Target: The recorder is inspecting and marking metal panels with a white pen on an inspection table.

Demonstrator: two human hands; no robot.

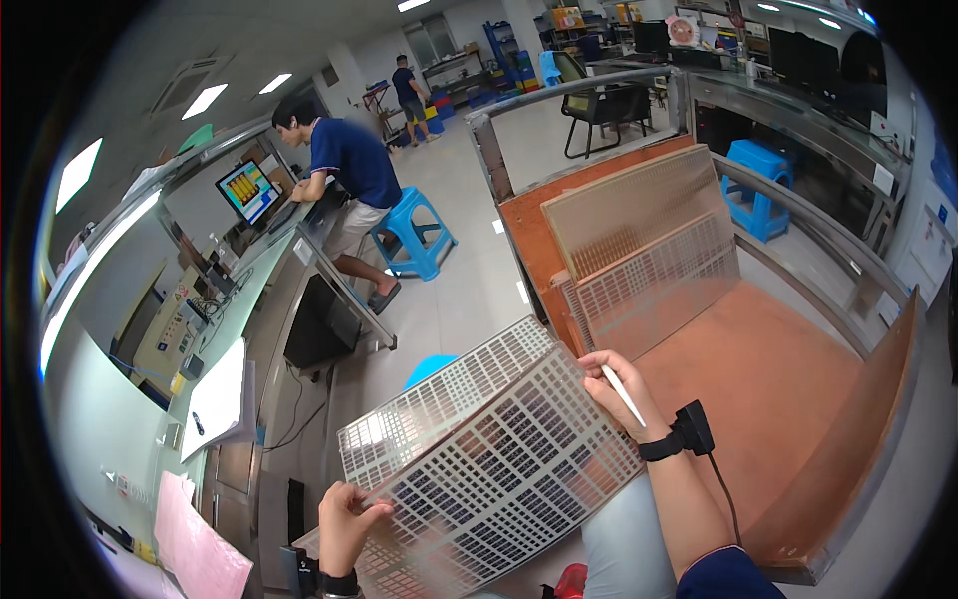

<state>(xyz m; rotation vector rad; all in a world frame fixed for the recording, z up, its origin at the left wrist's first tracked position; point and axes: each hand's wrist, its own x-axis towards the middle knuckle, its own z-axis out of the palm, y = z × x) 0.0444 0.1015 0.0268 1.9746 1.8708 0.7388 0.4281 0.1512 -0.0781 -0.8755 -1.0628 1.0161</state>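
Note:
Two thin grid-like panels with rows of rectangular openings tilt in front of me above my legs. The front panel (499,469) overlaps the paler rear panel (439,389). My left hand (347,527) is closed on the front panel's left edge, thumb against it. At the upper right corner, my right hand (621,391) grips the same panel with its fingertips. A slim white stick-like tool (624,396) lies along the right hand, also held there; its kind is unclear. Whether the left fingers touch the rear panel too is hidden.
A cart with an orange-brown base (758,369) and metal rails stands to my right, with more grid panels (649,240) leaning inside. At left runs a workbench (261,290) with papers and a monitor. A person (354,165) sits there on a blue stool (416,235); another person (407,95) stands farther back.

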